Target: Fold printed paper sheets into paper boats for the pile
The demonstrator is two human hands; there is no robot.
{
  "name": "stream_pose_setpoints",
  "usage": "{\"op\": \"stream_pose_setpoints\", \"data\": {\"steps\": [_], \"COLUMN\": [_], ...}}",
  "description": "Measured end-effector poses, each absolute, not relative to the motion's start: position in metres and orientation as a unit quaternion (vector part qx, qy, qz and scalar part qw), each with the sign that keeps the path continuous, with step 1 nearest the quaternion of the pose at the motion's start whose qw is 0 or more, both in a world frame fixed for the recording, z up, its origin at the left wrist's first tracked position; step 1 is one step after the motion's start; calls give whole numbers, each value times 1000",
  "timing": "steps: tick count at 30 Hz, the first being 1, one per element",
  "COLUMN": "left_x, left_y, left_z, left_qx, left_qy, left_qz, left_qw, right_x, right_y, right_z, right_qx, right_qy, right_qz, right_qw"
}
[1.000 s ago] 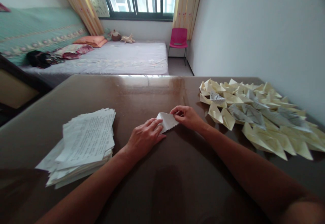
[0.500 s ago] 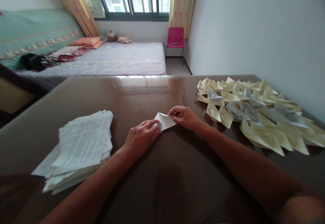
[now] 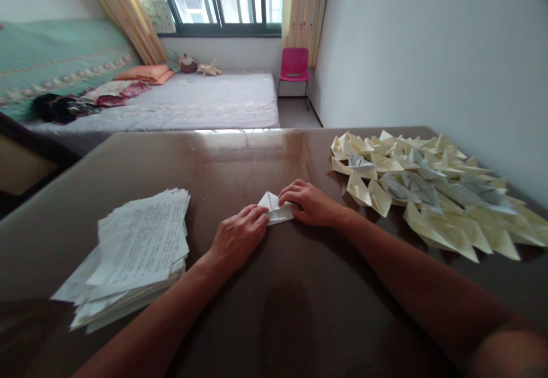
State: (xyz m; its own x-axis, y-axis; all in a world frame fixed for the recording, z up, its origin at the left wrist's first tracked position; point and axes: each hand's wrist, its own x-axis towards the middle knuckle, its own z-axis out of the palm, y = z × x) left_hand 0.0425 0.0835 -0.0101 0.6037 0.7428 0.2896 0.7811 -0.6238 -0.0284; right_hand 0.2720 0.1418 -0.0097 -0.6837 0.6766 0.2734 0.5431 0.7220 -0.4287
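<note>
A small folded sheet of white paper [image 3: 279, 213] lies on the brown table between my hands, its peak pointing away from me and a strip turned up along its near edge. My left hand [image 3: 240, 230] grips the paper's left end with fingers together. On the right end, the curled fingers of my right hand [image 3: 311, 204] press the paper, and the thumb is mostly hidden. To the left is a thick stack of printed sheets [image 3: 139, 241]. Many folded paper boats [image 3: 381, 192], cream and some grey, crowd the table's right side.
The glossy brown table [image 3: 205, 167] reaches toward a bed [image 3: 222, 98] beyond its far edge. A pink chair [image 3: 294, 65] stands by the wall under the curtain [image 3: 305, 18]. A white wall [image 3: 419, 47] runs along the right.
The near edge of the white paper is now folded up into a strip. My right hand has shifted slightly left and its fingers have come down onto the paper.
</note>
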Motion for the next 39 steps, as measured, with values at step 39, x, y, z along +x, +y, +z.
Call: {"op": "stream_pose_setpoints", "data": {"steps": [39], "left_x": [24], "left_y": [97], "left_z": [-15], "left_qx": [-797], "left_qy": [-568], "left_qz": [-188], "left_qw": [-79], "right_x": [279], "right_y": [147], "right_z": [-18], "right_qx": [-413], "right_qy": [-848], "right_qz": [266], "right_qw": [201]}}
